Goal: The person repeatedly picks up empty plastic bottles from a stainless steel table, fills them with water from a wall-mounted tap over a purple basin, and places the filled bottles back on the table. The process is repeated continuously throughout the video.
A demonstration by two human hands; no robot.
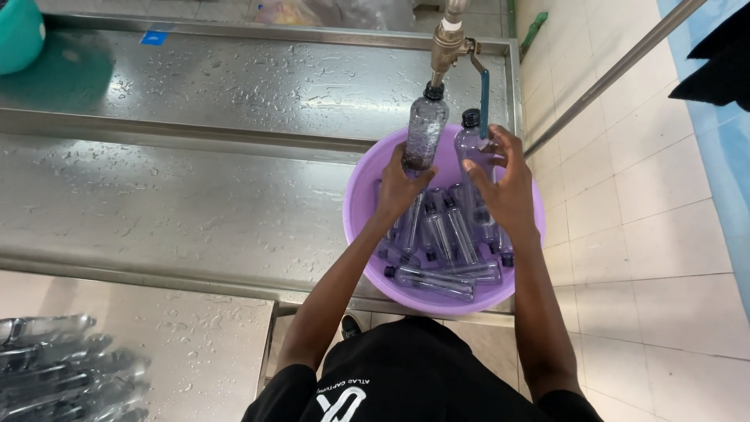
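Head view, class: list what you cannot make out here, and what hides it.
- Tap: top cut off by the upper edge.
- Left hand grip on its bottle: fingers hidden behind it.
- Basin floor: covered by lying bottles.
- Teal tub: cut off at the corner.
- Whether water runs: too faint.

Left hand (pixel 402 184) holds a bottle (pixel 426 129) under the tap (pixel 447 43); right hand (pixel 504 184) grips a second bottle (pixel 471 144) above the purple basin (pixel 355 195).
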